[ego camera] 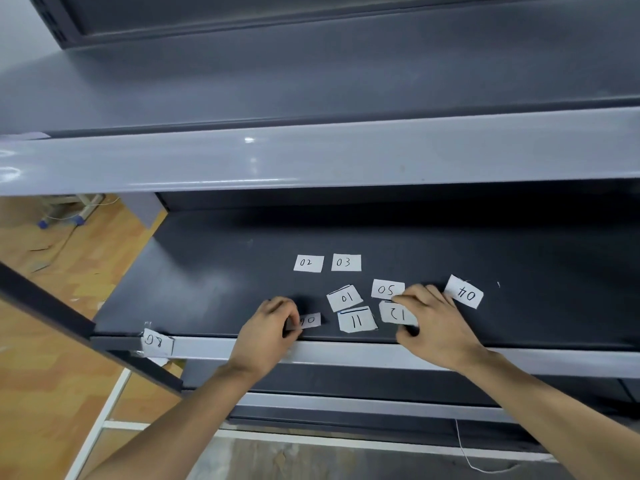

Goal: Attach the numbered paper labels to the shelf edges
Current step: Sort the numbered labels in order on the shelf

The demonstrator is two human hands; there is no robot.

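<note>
Resting on the dark shelf [214, 271] near its front edge, both hands work among loose paper labels. The left hand [268, 327] is curled narrow, its fingertips pinching the left end of a label [310, 320] whose writing is partly covered; it seems to read "06" upside down. The right hand [433, 323] lies at about 3 o'clock from the left one, fingers bent down onto the label marked "12" [394, 314], pressing or gripping it; which of the two cannot be told.

Between the hands lie the "01" label [345, 298] and the "11" label [357, 319], the first tilted. At 12 o'clock from the right hand's fingers sits "05" [387, 289], touching them, and at 2 o'clock lies "04" [464, 292], turned upside down. Farther back on the shelf, "02" [308, 263] and "03" [345, 262] lie side by side. At 9 o'clock from the left hand, well apart, a label reading "08" [156, 342] is stuck on the grey shelf edge [346, 353], tilted.
</note>
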